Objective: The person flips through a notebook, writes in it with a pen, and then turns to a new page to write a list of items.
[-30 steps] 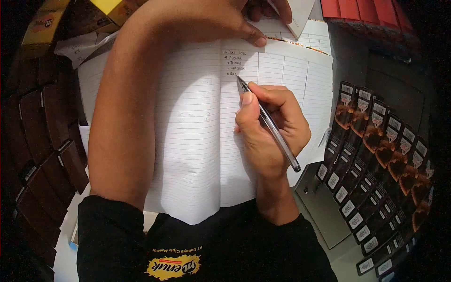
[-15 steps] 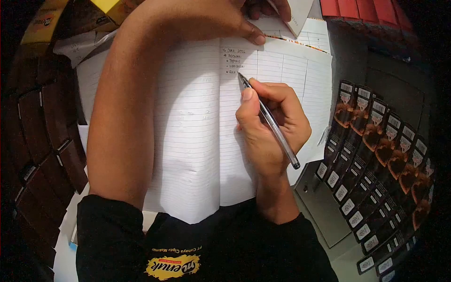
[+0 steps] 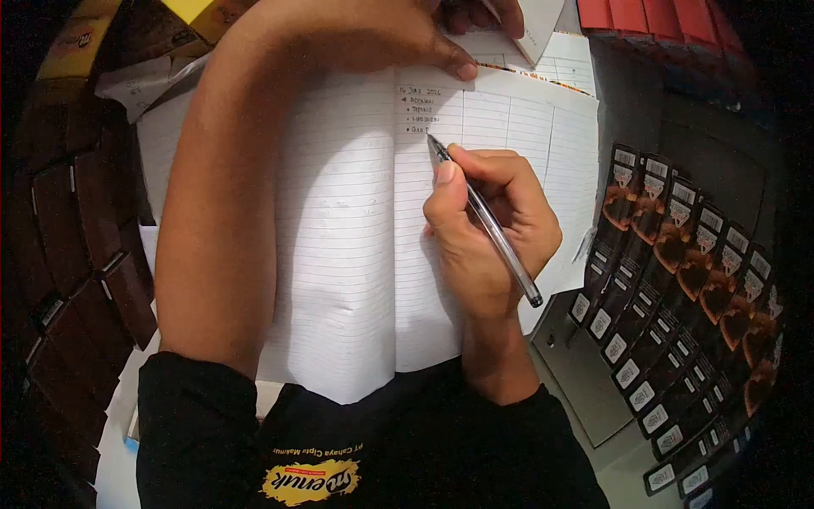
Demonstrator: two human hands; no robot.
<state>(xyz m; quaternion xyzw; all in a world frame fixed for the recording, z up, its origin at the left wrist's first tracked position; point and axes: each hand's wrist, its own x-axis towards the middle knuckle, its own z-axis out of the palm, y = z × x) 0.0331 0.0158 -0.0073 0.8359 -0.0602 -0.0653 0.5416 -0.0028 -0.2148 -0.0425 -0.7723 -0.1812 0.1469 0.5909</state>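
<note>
A lined notebook (image 3: pixel 339 254) lies open in front of me, with several short handwritten lines at the top of its right page. My right hand (image 3: pixel 487 225) grips a clear pen with a black cap end (image 3: pixel 504 242), its tip touching the page at the lowest written line. My left hand (image 3: pixel 424 42) reaches across the notebook's top, with its thumb stretched onto the page's upper edge. Its curled fingers, partly hidden, hold the edge of a white card (image 3: pixel 543 21).
Several dark packs with heart pictures (image 3: pixel 716 288) stand in a row on the right. Dark brown boxes (image 3: pixel 93 246) are stacked on the left. Red packs (image 3: pixel 653 21) lie at the top right, a yellow box (image 3: pixel 191 8) at the top left.
The pen tip has added a small mark to the lowest written line. The notebook has shifted very slightly left; my left hand looks almost unchanged.
</note>
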